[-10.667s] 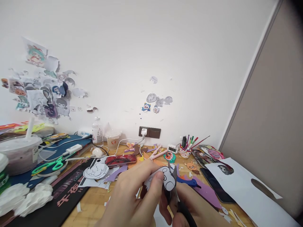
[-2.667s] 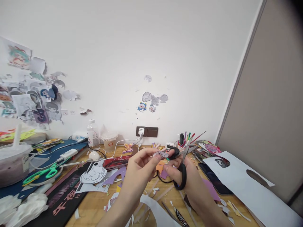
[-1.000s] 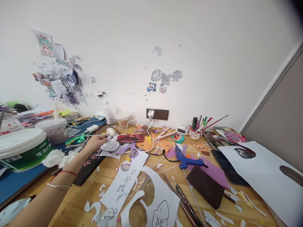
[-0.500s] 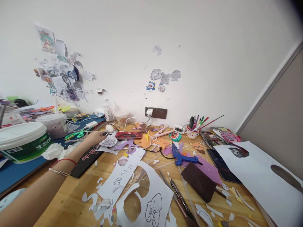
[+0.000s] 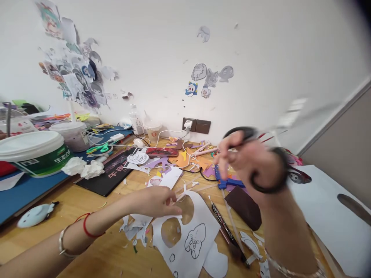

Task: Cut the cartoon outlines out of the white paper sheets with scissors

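My left hand [image 5: 158, 202] is over the middle of the table, thumb and fingers curled together at the edge of a white sheet of paper [image 5: 207, 216]. The sheet has round holes cut in it and a cartoon outline drawn on it. My right hand [image 5: 240, 158] is raised at the right, blurred by motion, with its fingers bent around the black-handled scissors [image 5: 271, 189]. Their pale blades smear toward the upper right. Under and behind this hand lies a blue glue gun [image 5: 232, 182]. A cut-out drawing [image 5: 137, 157] rests farther back on the left.
Paper scraps [image 5: 136, 231], a black pen [image 5: 224, 222] and a dark brown card [image 5: 245, 208] surround the sheet. A white tub [image 5: 31, 154] and crumpled tissues [image 5: 92, 169] are at left. A white cable [image 5: 171, 131] runs to the wall socket [image 5: 203, 126].
My left hand has come from the cut-out drawing at the back left to the holed sheet. My right hand has entered view with the scissors. The camera view has tilted down slightly.
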Action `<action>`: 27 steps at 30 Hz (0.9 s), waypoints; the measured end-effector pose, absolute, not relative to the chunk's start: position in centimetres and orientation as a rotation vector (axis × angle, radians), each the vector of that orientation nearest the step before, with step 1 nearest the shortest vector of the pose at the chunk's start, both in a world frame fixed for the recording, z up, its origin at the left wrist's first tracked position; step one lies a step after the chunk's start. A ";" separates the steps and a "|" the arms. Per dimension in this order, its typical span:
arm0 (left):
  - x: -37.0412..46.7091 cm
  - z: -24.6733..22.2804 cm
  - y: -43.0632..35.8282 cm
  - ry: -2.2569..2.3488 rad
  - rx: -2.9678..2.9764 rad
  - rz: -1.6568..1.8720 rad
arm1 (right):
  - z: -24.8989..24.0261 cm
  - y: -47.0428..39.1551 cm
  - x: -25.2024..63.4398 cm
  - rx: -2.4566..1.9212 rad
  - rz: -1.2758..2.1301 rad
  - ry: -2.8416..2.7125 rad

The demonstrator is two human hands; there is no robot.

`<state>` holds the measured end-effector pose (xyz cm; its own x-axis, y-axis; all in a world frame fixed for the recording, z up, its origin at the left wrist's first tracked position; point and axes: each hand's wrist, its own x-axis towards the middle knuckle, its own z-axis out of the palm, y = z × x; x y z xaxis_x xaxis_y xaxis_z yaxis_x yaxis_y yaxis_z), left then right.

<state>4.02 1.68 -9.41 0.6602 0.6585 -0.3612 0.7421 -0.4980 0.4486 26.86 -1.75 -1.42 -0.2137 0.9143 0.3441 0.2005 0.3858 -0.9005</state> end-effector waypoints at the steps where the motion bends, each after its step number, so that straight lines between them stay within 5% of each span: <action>1: 4.3 -9.7 1.5 1.069 2.291 -0.207 | -2.1 -0.5 26.5 -1.079 0.947 -1.872; 9: 4.2 -10.8 2.1 1.189 2.244 -0.184 | -7.5 3.3 26.8 -1.425 1.224 -2.529; 18: 0.6 -9.9 3.6 1.317 2.143 0.059 | -8.7 3.6 25.4 -1.730 1.004 -2.725; 27: -1.3 -9.3 3.9 1.306 2.055 0.238 | -5.8 2.1 27.9 -1.366 1.211 -2.422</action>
